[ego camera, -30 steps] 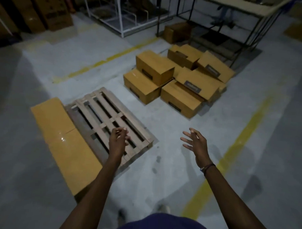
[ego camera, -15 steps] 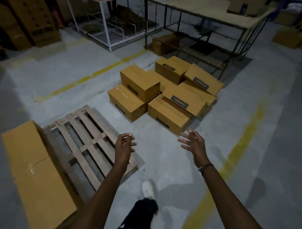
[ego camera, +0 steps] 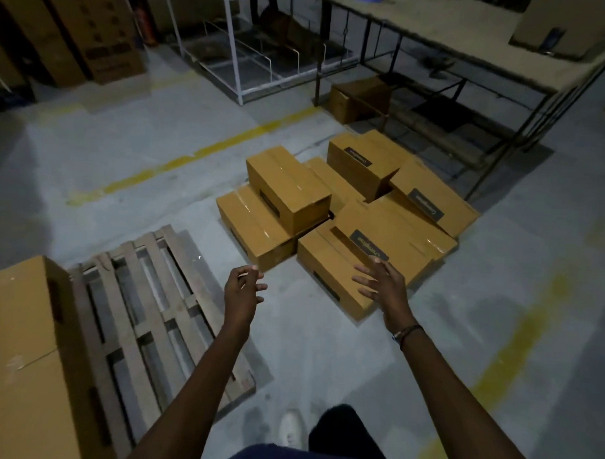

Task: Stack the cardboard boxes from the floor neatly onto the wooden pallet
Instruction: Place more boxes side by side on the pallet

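Dim indoor scene; corners darken sharply. The brightest zone is the grey concrete floor (ego camera: pixel 180 149) beyond the tan cardboard boxes (ego camera: pixel 332 223), whose taped tops show faint glare. Wide-angle distortion bends the black metal-framed tabletop (ego camera: pixel 455 32). Fine detail is soft and grainy.

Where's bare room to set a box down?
The pallet slats are bare, bordered by the big box on its left. Bare floor lies between pallet and pile. The pile is crowded: boxes overlap and lean. Both hands are empty.
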The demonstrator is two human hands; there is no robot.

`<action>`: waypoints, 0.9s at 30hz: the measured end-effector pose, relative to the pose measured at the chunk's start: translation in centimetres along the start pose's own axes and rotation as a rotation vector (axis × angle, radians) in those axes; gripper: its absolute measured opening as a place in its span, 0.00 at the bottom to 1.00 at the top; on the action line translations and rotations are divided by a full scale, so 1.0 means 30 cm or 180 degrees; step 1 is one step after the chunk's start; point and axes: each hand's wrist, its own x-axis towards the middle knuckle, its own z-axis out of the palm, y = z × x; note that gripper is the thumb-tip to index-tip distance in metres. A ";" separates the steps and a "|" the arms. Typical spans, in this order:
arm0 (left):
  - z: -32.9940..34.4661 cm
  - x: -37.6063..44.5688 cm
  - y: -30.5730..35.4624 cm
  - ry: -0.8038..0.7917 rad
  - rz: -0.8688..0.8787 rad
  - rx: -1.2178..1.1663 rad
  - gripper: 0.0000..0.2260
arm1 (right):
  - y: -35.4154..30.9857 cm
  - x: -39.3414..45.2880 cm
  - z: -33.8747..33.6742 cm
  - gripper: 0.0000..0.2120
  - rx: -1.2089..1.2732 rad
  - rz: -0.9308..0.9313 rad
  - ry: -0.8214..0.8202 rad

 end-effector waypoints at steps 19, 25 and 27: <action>0.625 0.788 0.131 0.1050 -0.0182 0.0138 0.12 | -0.379 1.391 -0.022 0.11 -0.0915 0.0113 -0.0864; 0.742 1.064 0.214 0.1057 -0.0238 0.0142 0.11 | -0.442 1.730 0.038 0.20 -0.1272 0.0060 -0.1054; 0.770 1.177 0.218 0.1023 -0.0304 0.0197 0.11 | -0.446 1.831 0.076 0.21 -0.1381 0.0079 -0.1034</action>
